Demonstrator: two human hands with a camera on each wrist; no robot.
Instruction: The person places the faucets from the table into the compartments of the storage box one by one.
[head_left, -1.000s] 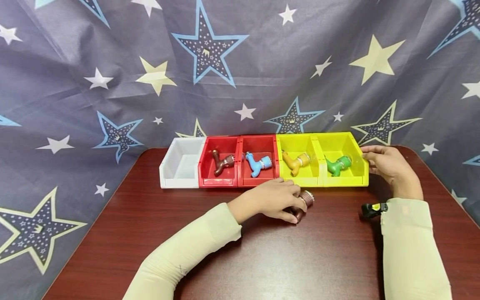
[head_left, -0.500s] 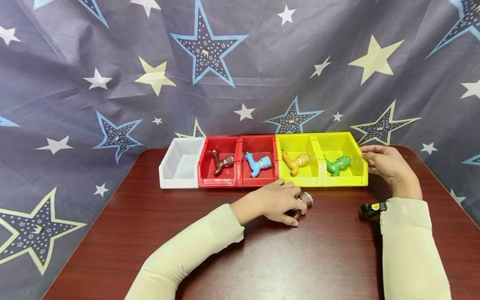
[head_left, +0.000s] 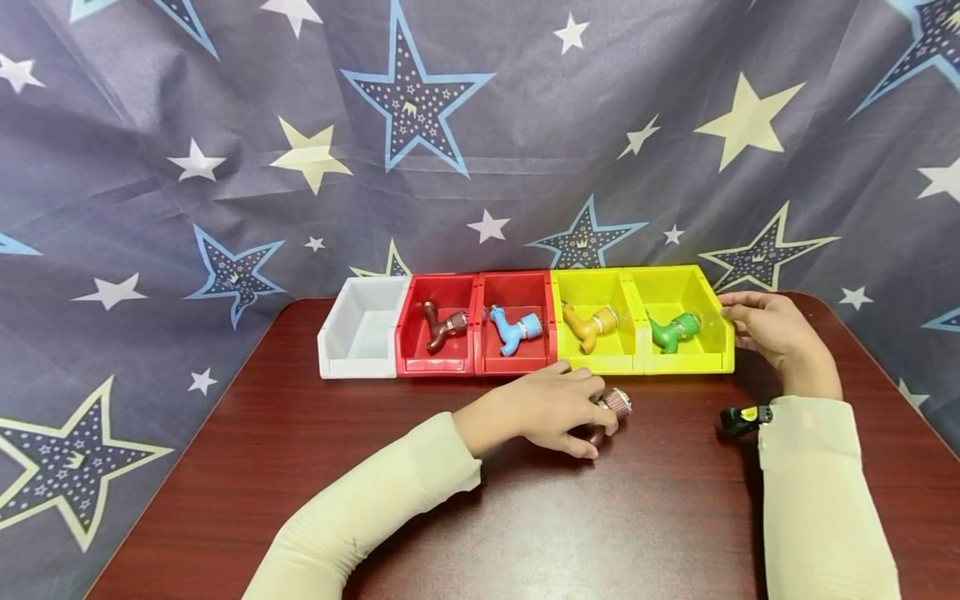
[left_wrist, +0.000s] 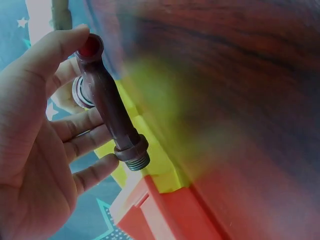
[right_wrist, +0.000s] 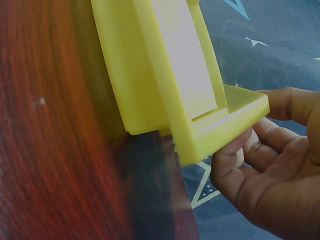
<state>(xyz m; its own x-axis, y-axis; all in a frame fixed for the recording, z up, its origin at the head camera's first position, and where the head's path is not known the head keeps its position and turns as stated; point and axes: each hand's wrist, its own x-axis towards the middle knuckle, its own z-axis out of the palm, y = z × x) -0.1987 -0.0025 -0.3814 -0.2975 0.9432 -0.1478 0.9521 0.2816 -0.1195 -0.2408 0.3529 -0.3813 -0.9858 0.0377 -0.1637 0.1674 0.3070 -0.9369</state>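
My left hand holds a brown plastic tap just in front of the bins. In the left wrist view the thumb lies at its open spout, with fingers behind the body and the threaded end pointing down. From the head view its ribbed knob shows beyond the fingers, while much of the body is hidden. At the far right my right hand grips the side wall of the end yellow bin, thumb and fingers at its edge. That bin holds a green tap.
Left of it, another yellow bin holds an orange-yellow tap. Two red bins hold a brown tap and a blue tap. A white bin ends the row on the dark red table, before a star-patterned cloth.
My left hand and the brown tap shift slightly, a little lower and nearer to me. My right hand stays at the yellow bin's side, and the bins keep their places.
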